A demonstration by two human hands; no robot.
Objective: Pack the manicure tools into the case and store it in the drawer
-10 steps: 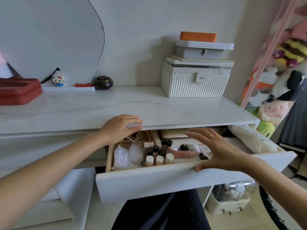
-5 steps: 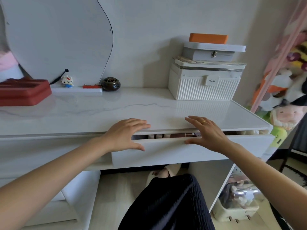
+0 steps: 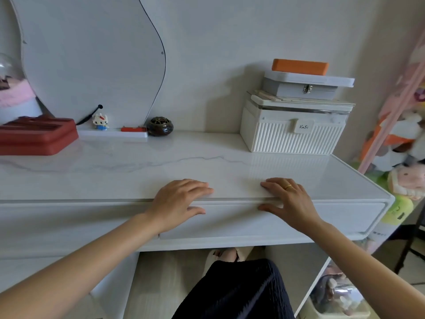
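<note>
The drawer (image 3: 264,222) sits flush under the front edge of the white dressing table (image 3: 161,171), its face closed with no gap showing along the top. The manicure case is nowhere in view — by judgement it lies inside the closed drawer, so packing and storing appear finished and nothing but withdrawing the hands looks left.

The left hand (image 3: 177,201) rests at about 9 o'clock of the drawer's middle, fingers spread flat over the table edge and thumb lying on the drawer face. The right hand (image 3: 289,199), wearing a gold ring, mirrors it at about 3 o'clock: fingers extended on the tabletop, thumb pressed to the drawer front. Neither hand grips anything.

Against the earlier frames the drawer has travelled fully in — a second ago it stood open with small bottles showing, half a second ago a narrow slit remained, now none. Both hands have followed it forward to the table edge.

Farther out, at 1 o'clock, a ribbed white box (image 3: 292,137) carries a grey latched case (image 3: 303,87) and an orange block (image 3: 300,66). At 10 o'clock stand a red tray (image 3: 36,137), a small cat figurine (image 3: 100,122), a dark round jar (image 3: 159,126) and a curved mirror (image 3: 92,58).
</note>
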